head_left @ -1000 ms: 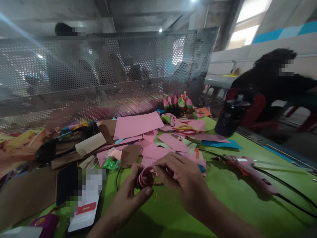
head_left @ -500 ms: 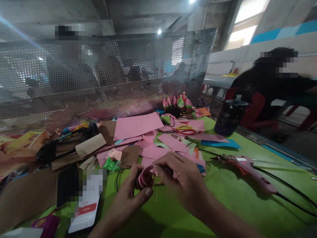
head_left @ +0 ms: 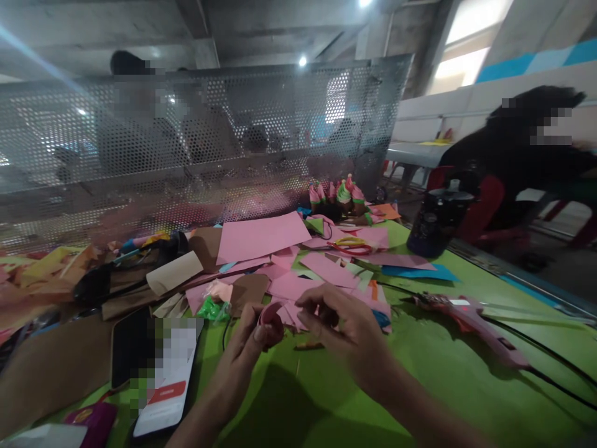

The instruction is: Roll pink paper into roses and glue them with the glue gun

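Observation:
A small coil of pink paper strip [head_left: 269, 323] is in my left hand [head_left: 242, 345], held between thumb and fingers. The loops stand up on edge, and an outer end curves up at the top. My right hand [head_left: 347, 330] hovers just to the right of the coil, its thumb and index fingertips drawn close together. Whether anything is pinched there is too small to make out. Under the right hand lies a small brownish stick-like piece [head_left: 308, 346] on the green table [head_left: 420, 398].
Pink paper sheets [head_left: 263, 236] and scissors [head_left: 352, 244] lie ahead. A pink glue gun [head_left: 485, 330] with its cord is at right, near a dark bottle [head_left: 438, 221]. Phones [head_left: 163, 398] lie at left. Paper cone-like crafts [head_left: 342, 193] stand by the perforated metal screen [head_left: 280, 143].
My right hand has drawn a little away from the coil. My left thumb has moved up against the coil, which has turned so its opening shows less.

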Demonstrator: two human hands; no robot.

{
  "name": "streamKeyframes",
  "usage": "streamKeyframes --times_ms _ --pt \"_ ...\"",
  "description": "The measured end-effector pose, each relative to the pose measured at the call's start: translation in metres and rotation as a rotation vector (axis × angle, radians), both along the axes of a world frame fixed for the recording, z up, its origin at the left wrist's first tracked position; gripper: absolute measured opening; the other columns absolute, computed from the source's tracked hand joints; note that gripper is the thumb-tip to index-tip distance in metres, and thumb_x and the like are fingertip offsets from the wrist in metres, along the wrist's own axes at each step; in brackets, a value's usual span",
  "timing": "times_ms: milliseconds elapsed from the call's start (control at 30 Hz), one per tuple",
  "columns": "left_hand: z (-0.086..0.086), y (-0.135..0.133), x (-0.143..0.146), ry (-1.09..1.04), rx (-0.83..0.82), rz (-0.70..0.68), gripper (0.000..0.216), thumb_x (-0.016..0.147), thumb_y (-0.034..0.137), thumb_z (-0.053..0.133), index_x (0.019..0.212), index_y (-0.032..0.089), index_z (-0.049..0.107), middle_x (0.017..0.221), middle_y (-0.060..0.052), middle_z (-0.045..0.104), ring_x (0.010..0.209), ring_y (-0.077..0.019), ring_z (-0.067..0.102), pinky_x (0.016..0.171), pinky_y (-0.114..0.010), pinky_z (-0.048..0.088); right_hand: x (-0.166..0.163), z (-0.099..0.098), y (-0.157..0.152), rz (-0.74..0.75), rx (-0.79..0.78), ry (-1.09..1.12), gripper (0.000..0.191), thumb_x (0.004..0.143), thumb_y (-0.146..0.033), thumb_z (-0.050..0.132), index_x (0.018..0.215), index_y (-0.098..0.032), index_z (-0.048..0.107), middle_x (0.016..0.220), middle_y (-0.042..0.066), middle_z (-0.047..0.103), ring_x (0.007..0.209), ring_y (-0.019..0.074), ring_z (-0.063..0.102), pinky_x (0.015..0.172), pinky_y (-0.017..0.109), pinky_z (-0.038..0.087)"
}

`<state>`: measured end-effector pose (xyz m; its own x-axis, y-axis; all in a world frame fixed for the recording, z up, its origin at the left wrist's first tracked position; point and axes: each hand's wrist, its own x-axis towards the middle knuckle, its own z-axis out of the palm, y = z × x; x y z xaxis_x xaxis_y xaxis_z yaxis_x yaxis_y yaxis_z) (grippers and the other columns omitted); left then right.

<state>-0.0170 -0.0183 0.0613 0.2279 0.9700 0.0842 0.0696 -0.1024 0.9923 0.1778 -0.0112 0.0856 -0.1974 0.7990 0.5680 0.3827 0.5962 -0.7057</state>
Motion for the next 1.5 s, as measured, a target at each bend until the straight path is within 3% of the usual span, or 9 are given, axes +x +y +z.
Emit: streamKeyframes --times_ms 200,600,867,1500 --pt "-0.001 -0.001 0.003 -0.025 -0.004 0.081 0.042 0.087 0.064 0.051 0.095 0.023 0.059 0.092 -0.002 0.061 0.087 -0.0199 0.055 0.081 -0.030 0.047 -0.009 -0.006 -0.001 0.132 0.018 -0.010 0.017 0.087 -0.007 0.063 0.091 -0.020 0.074 0.082 0.003 0.067 0.075 0.0140 0.063 0.064 0.023 0.050" --pt "-0.002 0.001 0.005 -0.009 0.034 0.033 0.038 0.089 0.055 0.055 0.105 0.021 0.061 0.087 -0.001 0.058 0.084 -0.0203 0.056 0.077 -0.031 0.047 -0.014 -0.004 -0.006 0.106 0.158 -0.105 0.021 0.090 -0.002 0.057 0.094 -0.019 0.069 0.088 0.004 0.067 0.078 0.0145 0.063 0.069 0.024 0.049" --pt "-0.007 0.003 -0.001 0.058 0.037 0.011 0.040 0.089 0.058 0.052 0.103 0.022 0.060 0.096 -0.003 0.063 0.095 -0.0230 0.056 0.084 -0.031 0.047 -0.014 -0.008 -0.003 0.141 0.107 -0.207 0.009 0.092 -0.014 0.062 0.093 -0.019 0.070 0.089 0.004 0.070 0.080 0.0160 0.063 0.068 0.025 0.047" --pt "-0.011 0.002 0.000 0.060 0.094 -0.043 0.032 0.094 0.051 0.049 0.104 0.022 0.056 0.094 -0.001 0.059 0.090 -0.0189 0.055 0.081 -0.029 0.045 -0.017 -0.009 -0.007 0.074 0.062 -0.084 0.023 0.082 0.002 0.057 0.086 -0.019 0.067 0.082 0.001 0.069 0.073 0.0134 0.061 0.065 0.023 0.043"
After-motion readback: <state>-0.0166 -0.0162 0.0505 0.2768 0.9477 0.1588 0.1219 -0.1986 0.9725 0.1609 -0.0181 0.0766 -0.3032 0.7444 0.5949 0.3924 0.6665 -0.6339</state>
